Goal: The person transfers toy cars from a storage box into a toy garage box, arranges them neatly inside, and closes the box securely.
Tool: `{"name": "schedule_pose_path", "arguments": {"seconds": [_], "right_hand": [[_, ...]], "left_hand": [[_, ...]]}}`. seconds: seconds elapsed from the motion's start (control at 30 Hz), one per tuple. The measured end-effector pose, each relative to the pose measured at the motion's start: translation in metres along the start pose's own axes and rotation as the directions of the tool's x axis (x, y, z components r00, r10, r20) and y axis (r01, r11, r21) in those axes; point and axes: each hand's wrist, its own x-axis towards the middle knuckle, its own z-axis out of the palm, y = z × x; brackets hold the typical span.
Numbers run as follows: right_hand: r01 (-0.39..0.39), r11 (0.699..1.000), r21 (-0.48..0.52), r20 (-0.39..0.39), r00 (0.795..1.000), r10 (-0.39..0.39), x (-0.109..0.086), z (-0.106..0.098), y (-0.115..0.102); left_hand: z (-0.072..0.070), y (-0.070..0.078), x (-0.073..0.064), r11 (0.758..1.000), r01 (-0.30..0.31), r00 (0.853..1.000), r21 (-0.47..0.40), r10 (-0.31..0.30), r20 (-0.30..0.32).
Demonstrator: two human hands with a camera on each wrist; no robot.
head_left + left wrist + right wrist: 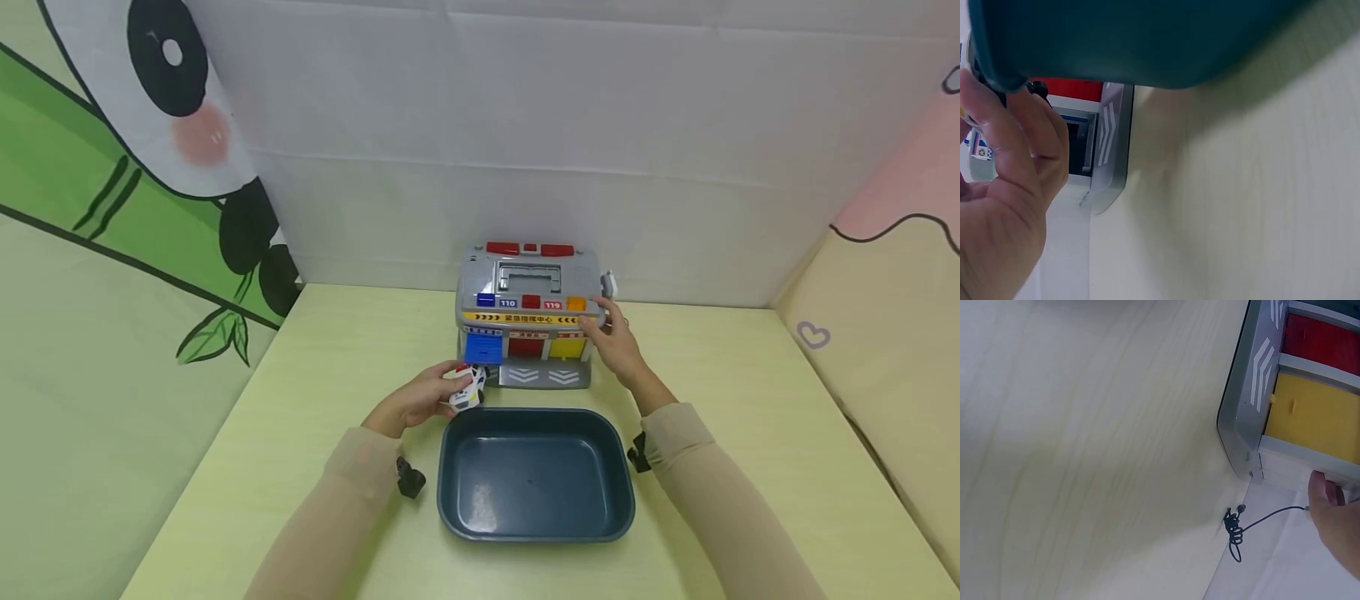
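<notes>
My left hand (429, 392) holds a small white toy police car (467, 390) between thumb and fingers, at the front left of a grey toy garage (531, 283). The garage's blue door (483, 347) is tilted outward. In the left wrist view, the bay (1079, 147) behind it shows dark inside; the car is mostly hidden by the fingers. With its thumb at the front edge, my right hand (617, 343) grips the garage's right end, near the orange button (576, 303). The red door (1319, 340) and yellow door (1316, 419) are down.
In front of the garage stands a dark blue-green tray (536, 533), close to both wrists. A coiled black cable (1234, 531) lies beside the garage's right end. Behind the table (360, 333) hangs a white cloth (525, 108).
</notes>
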Motion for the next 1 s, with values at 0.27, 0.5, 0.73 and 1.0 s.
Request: {"name": "schedule_pose_path", "arguments": {"seconds": [0.27, 0.5, 0.73, 1.0], "right_hand": [[0.004, 1.000, 0.004, 0.009, 1.000, -0.004, 0.004, -0.003, -0.001], [0.008, 1.000, 0.014, 0.024, 1.000, -0.008, 0.010, -0.006, 0.002], [-0.018, 1.000, 0.013, 0.023, 1.000, 0.017, 0.007, -0.004, -0.003], [-0.017, 1.000, 0.009, 0.012, 1.000, 0.017, 0.007, -0.004, -0.003]], "left_hand": [[-0.002, 0.002, 0.009, 1.000, 0.010, 0.999, 0.021, -0.009, -0.033], [-0.001, -0.005, 0.023, 0.998, -0.037, 0.999, 0.052, 0.039, -0.037], [0.004, -0.008, 0.030, 0.975, -0.083, 0.988, 0.208, 0.108, -0.114], [0.011, -0.012, 0.034, 0.929, -0.076, 0.968, 0.362, 0.156, -0.198]]}}
